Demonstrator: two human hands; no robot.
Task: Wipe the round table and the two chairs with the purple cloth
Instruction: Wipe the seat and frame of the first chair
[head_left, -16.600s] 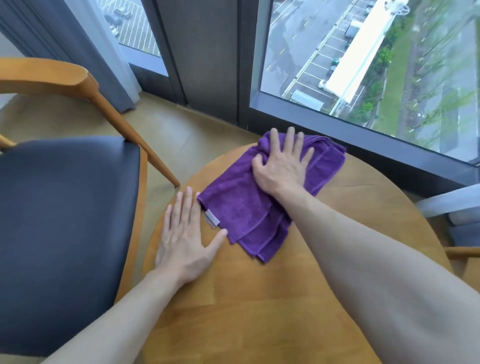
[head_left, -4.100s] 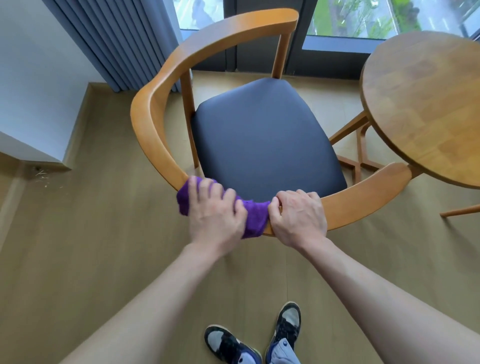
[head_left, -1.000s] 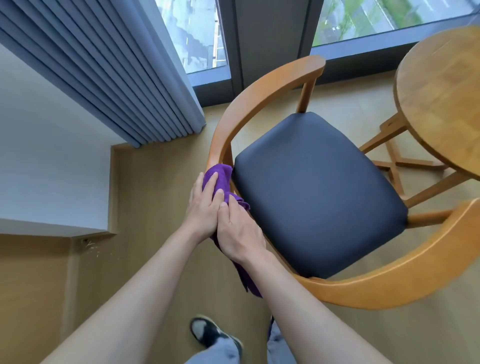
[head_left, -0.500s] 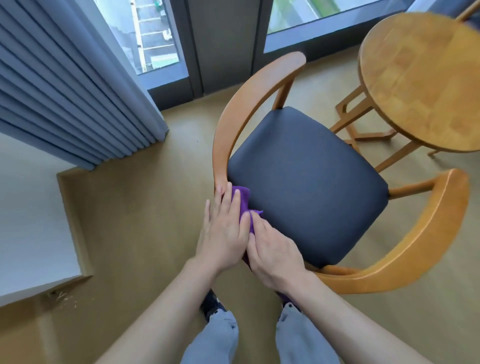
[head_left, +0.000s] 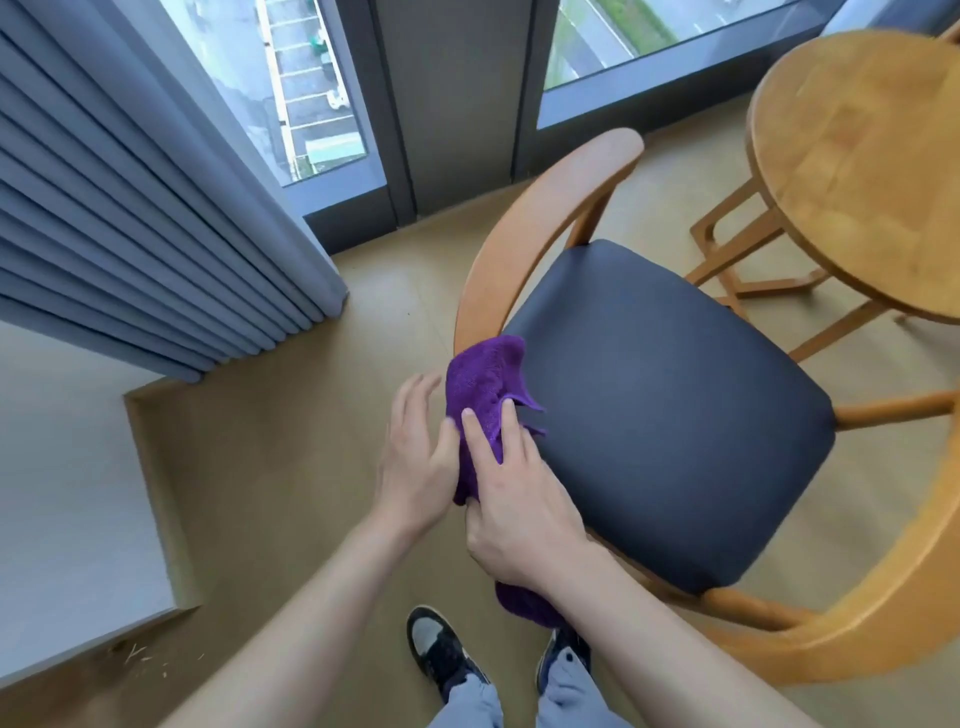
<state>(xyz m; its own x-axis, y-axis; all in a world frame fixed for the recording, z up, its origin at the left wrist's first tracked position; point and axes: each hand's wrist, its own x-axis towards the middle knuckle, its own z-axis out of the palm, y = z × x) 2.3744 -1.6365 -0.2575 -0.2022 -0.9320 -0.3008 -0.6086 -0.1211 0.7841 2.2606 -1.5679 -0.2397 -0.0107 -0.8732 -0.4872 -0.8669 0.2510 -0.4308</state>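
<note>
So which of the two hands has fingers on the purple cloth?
The right hand: its fingers press the purple cloth at the chair seat's edge. The left hand is spread open beside it.
</note>
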